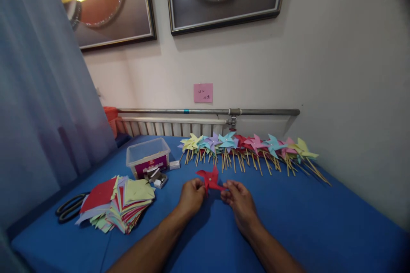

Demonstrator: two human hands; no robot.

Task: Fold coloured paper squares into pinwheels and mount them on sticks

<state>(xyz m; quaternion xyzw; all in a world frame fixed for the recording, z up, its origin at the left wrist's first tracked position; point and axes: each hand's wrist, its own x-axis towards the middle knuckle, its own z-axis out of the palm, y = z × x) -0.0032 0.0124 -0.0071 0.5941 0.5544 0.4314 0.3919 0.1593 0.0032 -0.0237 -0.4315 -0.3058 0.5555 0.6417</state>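
Note:
Above the blue cloth, a red paper pinwheel (210,180) with a small pale dot at its centre sits between my two hands. My left hand (191,198) is closed at its lower left side, fingers curled together; any stick in that grip is hidden. My right hand (238,200) pinches the tip of the right blade between thumb and fingers. Beyond them lies a long row of finished pinwheels on thin wooden sticks, among them a yellow pinwheel (192,141), a blue pinwheel (228,140) and a pink pinwheel (255,143).
Left of my hands lies a stack of coloured paper pieces (137,192), with black-handled scissors (68,209) partly under it. Behind stand a clear plastic tub (147,155), a small open box of pins (156,178) and a little white box (174,165). A radiator pipe (205,111) runs along the wall.

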